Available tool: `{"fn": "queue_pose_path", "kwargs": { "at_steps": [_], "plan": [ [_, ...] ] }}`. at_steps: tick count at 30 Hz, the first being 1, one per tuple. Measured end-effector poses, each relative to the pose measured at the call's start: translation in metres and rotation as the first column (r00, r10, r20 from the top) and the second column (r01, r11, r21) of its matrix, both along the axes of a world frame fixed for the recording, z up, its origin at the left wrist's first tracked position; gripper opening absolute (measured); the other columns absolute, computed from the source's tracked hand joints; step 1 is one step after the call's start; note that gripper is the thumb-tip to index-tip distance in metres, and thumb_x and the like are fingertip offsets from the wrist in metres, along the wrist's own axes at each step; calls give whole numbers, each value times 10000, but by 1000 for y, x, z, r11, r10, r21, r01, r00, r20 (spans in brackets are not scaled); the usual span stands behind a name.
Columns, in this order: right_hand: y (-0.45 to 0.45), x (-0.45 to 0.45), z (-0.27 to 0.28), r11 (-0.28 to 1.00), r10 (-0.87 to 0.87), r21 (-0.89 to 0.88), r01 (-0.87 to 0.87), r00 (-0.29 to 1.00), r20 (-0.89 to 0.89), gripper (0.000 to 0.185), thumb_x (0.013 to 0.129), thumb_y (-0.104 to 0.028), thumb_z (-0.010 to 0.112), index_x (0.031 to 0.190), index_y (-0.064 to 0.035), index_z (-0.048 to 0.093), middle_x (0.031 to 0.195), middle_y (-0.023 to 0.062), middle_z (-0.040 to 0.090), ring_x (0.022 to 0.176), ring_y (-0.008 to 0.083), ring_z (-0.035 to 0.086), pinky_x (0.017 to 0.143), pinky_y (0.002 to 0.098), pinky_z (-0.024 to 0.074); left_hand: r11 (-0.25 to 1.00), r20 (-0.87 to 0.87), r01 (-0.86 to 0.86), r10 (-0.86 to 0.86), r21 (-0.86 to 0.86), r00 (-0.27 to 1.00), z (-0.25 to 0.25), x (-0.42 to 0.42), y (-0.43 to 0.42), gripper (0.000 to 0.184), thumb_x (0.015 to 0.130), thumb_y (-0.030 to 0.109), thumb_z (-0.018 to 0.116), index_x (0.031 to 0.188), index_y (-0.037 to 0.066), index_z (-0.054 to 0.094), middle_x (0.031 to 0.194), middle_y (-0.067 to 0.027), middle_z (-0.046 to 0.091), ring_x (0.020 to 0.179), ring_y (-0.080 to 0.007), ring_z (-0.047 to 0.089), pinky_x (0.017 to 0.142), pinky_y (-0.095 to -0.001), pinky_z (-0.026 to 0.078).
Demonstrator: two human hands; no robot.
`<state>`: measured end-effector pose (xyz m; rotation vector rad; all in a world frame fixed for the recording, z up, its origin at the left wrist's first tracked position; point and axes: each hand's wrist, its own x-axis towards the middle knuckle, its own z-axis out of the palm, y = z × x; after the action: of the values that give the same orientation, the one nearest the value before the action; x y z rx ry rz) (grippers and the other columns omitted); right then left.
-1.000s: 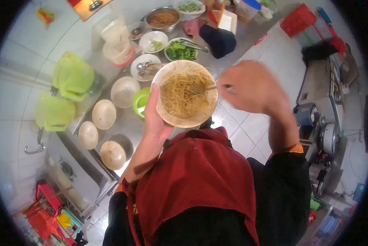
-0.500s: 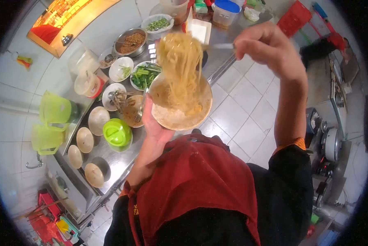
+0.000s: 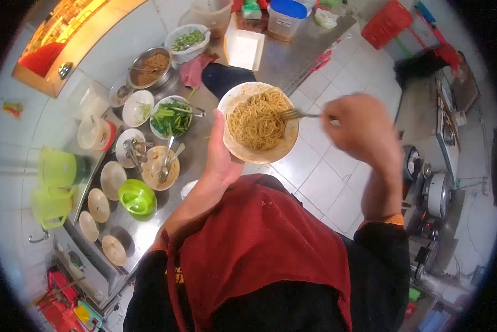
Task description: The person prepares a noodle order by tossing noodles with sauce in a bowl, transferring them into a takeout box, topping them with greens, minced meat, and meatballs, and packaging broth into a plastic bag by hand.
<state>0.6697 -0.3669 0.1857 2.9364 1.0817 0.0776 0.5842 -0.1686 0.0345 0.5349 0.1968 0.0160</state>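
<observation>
My left hand (image 3: 222, 152) grips a pale bowl (image 3: 240, 152) from its left side, with the thumb along the rim and the other fingers hidden beneath. A mound of noodles (image 3: 259, 120) lies inside the bowl. To the right, my right hand (image 3: 356, 127) is closed round the handle of a fork (image 3: 292, 114). The fork's tines reach over the bowl's right rim and touch the noodles. Left of the bowl, a white bowl of green leafy vegetables (image 3: 171, 117) stands on the counter with tongs (image 3: 193, 111) resting in it.
On the steel counter (image 3: 198, 124) stand a metal pot of brown minced food (image 3: 150, 67), a bowl of chopped greens (image 3: 187, 40), a used bowl with cutlery (image 3: 161, 167), a green container (image 3: 137, 197) and several pale bowls. A white pot (image 3: 436, 195) sits at the right.
The noodles, lifted high on the fork before, now lie in the bowl. My right hand has come down beside it. The bowl has shifted up and slightly right.
</observation>
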Motion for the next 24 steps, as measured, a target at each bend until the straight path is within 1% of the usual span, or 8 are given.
{"fn": "queue_pose_path", "kwargs": {
  "at_steps": [2, 3, 5, 9, 11, 18, 20, 24],
  "plan": [
    [10, 34, -41, 978, 134, 200, -65, 925, -356, 216, 815, -177, 606, 686, -12, 662, 678, 153, 656, 598, 274, 612, 611, 399, 483, 997, -10, 55, -55, 52, 998, -3, 16, -3, 696, 978, 586, 315, 1425, 54, 353, 1414, -143, 448, 1291, -297, 450, 1084, -458, 357],
    [5, 50, -66, 979, 125, 195, -57, 927, -353, 216, 815, -177, 606, 686, -12, 662, 678, 153, 656, 598, 274, 612, 611, 399, 483, 997, -6, 64, -63, 47, 998, -5, 22, -2, 696, 978, 586, 315, 1425, 54, 353, 1414, -143, 448, 1291, -297, 450, 1084, -458, 357],
    [-7, 76, -100, 816, 392, 570, 96, 634, -667, 167, 828, -134, 615, 735, -20, 694, 576, 15, 584, 519, 122, 483, 498, 299, 371, 994, -28, 104, -105, -23, 994, -11, 30, 4, 697, 975, 587, 323, 1422, 53, 359, 1408, -144, 455, 1283, -292, 460, 1081, -450, 362],
    [-3, 88, -55, 819, 364, 553, 154, 606, -707, 175, 850, -125, 618, 762, -1, 705, 587, -48, 529, 546, 30, 419, 479, 246, 309, 994, -53, 85, -90, -74, 995, -21, 34, 20, 691, 973, 584, 336, 1418, 56, 369, 1404, -143, 462, 1277, -293, 467, 1078, -451, 366],
    [-3, 92, -29, 770, 418, 615, 169, 594, -687, 159, 865, -117, 650, 784, 5, 712, 691, 13, 655, 631, 48, 523, 569, 229, 417, 982, -36, 119, -125, -144, 991, -25, 36, 26, 696, 965, 601, 353, 1419, 74, 365, 1411, -123, 455, 1287, -278, 459, 1073, -442, 374],
    [6, 87, 11, 737, 415, 668, 103, 711, -568, 149, 854, -129, 645, 776, -20, 711, 698, 51, 669, 559, 106, 547, 522, 289, 422, 978, 36, 142, -138, -153, 990, -11, 48, 44, 721, 957, 612, 358, 1431, 70, 349, 1419, -127, 445, 1294, -289, 450, 1075, -454, 374],
    [21, 61, 28, 991, -43, 120, 66, 982, -185, 155, 810, -162, 635, 751, -37, 705, 679, 139, 660, 532, 252, 586, 531, 375, 448, 965, 11, 137, -138, -222, 990, -4, 50, 49, 644, 990, 548, 325, 1417, 68, 376, 1407, -146, 459, 1276, -311, 464, 1086, -473, 356],
    [35, 39, 43, 978, -88, 183, 96, 995, -54, 171, 769, -187, 621, 730, -32, 684, 656, 198, 604, 581, 361, 588, 568, 441, 460, 992, -33, 92, -95, -89, 995, -7, 60, 54, 649, 992, 541, 327, 1408, 47, 378, 1398, -151, 464, 1278, -311, 460, 1093, -468, 350]
  ]
}}
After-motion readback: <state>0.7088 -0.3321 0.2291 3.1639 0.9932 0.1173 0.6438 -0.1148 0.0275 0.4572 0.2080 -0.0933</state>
